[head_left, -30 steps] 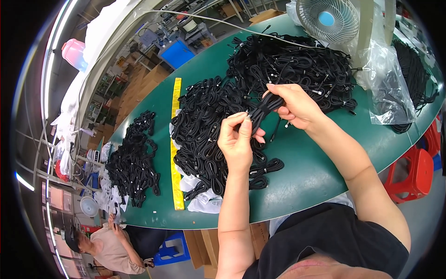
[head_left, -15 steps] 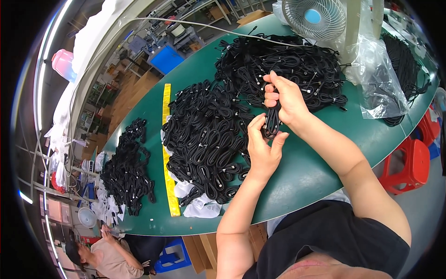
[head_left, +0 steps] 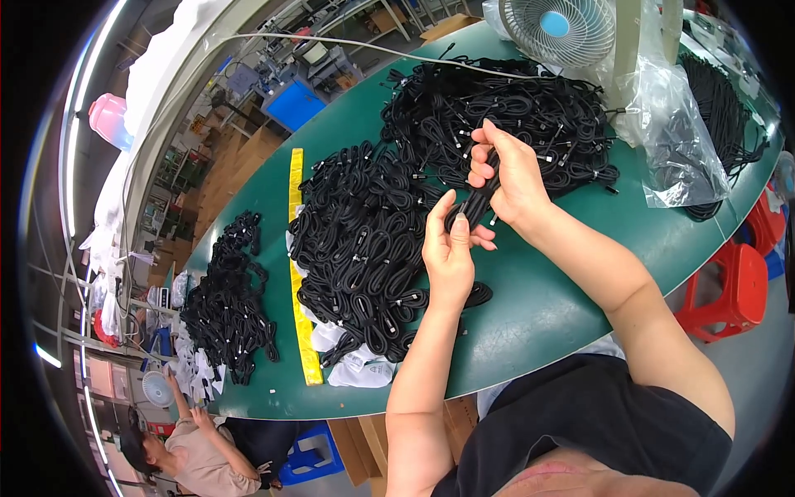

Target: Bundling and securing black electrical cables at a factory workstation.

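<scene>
My right hand (head_left: 512,176) is closed round the upper part of a bundled black cable (head_left: 475,204), above the green table. A pale connector end sticks out beside that hand's heel. Lower down, my left hand (head_left: 451,248) has its thumb pressed on the bundle's lower end, with fingers behind it. Left of my hands lies a heap of coiled black cables (head_left: 356,240). Beyond them spreads a larger pile of black cables (head_left: 497,108) with silver plugs. One cable coil (head_left: 479,294) shows next to my left wrist.
A yellow strip (head_left: 300,265) divides the green table (head_left: 546,290) from a smaller cable heap (head_left: 232,306). A fan (head_left: 555,25), a post and a clear plastic bag (head_left: 683,141) stand at the far right. Red stools (head_left: 729,290) are at right. A co-worker (head_left: 195,455) sits at lower left.
My left hand has shifted left and its thumb has come down on the bundle. The bundle now slants between my hands. A coil beside my left wrist has come into view. The co-worker raised an arm.
</scene>
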Tool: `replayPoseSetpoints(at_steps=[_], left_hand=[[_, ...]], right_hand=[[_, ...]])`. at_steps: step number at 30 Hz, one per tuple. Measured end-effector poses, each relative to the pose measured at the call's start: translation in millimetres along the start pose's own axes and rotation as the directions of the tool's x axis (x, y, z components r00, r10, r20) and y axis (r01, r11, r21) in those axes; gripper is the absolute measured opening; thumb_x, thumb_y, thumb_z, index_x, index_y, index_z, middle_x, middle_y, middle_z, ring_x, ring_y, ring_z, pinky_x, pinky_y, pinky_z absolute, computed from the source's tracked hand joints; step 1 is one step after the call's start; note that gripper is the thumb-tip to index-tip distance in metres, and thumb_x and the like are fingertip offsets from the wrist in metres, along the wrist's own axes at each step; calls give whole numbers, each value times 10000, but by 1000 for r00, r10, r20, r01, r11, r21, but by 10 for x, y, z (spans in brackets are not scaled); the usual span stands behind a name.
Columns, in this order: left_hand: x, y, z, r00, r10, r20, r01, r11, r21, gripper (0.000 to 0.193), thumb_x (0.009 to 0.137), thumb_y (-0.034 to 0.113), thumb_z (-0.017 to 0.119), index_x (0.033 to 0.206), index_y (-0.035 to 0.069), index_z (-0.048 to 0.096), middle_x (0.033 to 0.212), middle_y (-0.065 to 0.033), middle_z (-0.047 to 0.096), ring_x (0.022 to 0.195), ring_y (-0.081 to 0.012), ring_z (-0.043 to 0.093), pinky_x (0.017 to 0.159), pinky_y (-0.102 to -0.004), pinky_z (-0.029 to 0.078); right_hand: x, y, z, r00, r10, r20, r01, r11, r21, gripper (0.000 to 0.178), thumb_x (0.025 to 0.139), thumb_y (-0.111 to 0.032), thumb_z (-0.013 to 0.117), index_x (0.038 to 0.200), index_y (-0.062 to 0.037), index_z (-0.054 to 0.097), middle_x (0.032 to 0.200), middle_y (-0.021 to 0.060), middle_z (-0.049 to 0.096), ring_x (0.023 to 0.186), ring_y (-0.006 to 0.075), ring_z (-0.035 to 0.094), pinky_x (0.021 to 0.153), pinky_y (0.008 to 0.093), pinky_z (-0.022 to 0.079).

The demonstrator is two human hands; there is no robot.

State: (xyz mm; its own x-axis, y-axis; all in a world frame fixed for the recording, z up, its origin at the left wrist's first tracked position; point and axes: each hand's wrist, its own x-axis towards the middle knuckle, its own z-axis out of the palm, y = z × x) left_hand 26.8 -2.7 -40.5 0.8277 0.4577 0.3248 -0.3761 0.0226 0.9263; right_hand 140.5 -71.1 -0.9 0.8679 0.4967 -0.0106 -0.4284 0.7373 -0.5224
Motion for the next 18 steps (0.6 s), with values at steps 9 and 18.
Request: replayPoseSetpoints(at_steps=[9, 18], left_hand=[[33, -109, -1, 978, -204, 41, 208, 954, -214, 470, 962, 366, 318, 1242, -4, 390, 980, -104, 536, 729, -154, 531, 590, -268, 433], [52, -163, 4, 918, -379, -119, 295, 851, -435, 211, 933, 272, 455, 878, 72, 493, 704, -11, 504, 546, -98, 457, 453, -213, 367]], right_hand=[[-119, 183, 9, 928, -323, 185, 364, 889, -277, 251, 935, -219, 437, 851, -6, 542, 667, 12, 492, 550, 71, 464, 499, 220, 413], [-107, 331, -60, 875, -337, 348, 484, 638, -599, 291, 962, -232, 375, 1029, 8, 526, 802, 34, 540, 720, 100, 515, 676, 231, 443]])
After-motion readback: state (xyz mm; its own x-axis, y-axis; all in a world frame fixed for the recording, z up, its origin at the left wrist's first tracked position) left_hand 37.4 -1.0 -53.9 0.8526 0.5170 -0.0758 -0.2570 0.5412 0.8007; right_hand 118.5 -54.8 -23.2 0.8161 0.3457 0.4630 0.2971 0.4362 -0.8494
